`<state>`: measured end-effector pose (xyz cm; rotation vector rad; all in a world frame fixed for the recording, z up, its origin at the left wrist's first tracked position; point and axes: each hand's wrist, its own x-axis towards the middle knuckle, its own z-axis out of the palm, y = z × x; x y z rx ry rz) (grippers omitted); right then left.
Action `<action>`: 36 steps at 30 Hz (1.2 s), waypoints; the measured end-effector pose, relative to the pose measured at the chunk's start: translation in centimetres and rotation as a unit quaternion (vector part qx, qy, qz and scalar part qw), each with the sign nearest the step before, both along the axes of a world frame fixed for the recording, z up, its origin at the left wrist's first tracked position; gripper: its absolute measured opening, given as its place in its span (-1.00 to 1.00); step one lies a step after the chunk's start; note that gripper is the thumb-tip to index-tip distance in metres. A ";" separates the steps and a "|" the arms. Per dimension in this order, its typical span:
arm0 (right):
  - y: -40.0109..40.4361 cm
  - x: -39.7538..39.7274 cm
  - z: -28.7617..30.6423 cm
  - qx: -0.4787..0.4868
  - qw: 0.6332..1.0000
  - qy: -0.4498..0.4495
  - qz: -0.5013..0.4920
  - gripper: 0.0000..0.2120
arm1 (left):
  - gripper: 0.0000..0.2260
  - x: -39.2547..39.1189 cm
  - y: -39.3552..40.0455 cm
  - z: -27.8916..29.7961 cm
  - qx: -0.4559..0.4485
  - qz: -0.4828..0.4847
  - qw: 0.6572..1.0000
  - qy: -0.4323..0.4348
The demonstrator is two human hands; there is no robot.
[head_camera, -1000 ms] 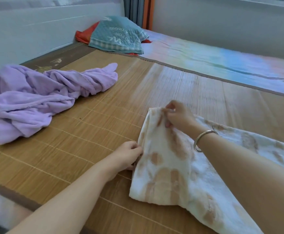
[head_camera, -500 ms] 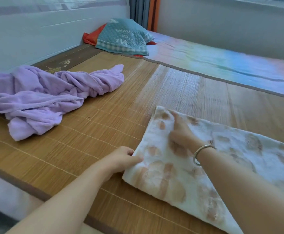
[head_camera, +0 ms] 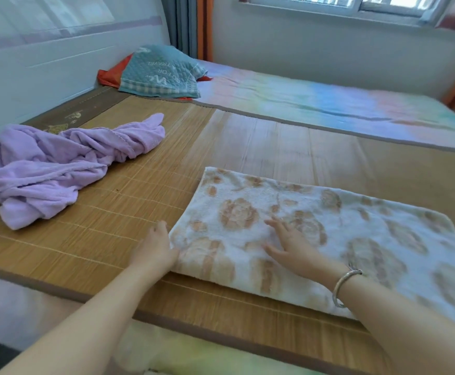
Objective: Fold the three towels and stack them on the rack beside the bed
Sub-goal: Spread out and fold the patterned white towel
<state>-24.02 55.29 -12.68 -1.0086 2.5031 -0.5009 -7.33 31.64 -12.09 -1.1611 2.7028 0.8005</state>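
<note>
The flowered towel (head_camera: 329, 234) lies flat on the bed's bamboo mat (head_camera: 129, 201), near right. The right hand (head_camera: 294, 244) presses it with straight fingers; the left hand (head_camera: 154, 247) touches its left edge, grip relaxed. The purple towel (head_camera: 48, 169) lies crumpled far left.

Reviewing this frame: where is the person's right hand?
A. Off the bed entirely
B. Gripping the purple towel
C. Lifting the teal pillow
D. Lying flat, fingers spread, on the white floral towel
D: the right hand rests open, fingers spread, on the white floral towel, far from the crumpled purple towel and the teal pillow.
</note>
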 end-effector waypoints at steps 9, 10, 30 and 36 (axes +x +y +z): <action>14.3 3.7 -1.0 0.121 0.989 0.074 0.033 -0.24 | -0.26 -2.3 11.5 0.5 -0.092 -0.363 0.926 -0.048; 15.7 3.7 -1.2 0.139 0.986 0.091 0.024 -0.23 | -0.24 -2.8 12.9 0.2 -0.100 -0.375 0.919 -0.067; 26.8 0.3 6.2 0.186 0.955 0.193 -0.126 -0.70 | -0.76 -4.7 13.6 7.2 -0.225 -0.293 0.928 -0.051; 27.1 0.7 8.7 0.341 0.934 -0.036 -0.096 -0.68 | -0.92 -3.4 14.0 8.7 -0.135 -0.297 0.928 -0.179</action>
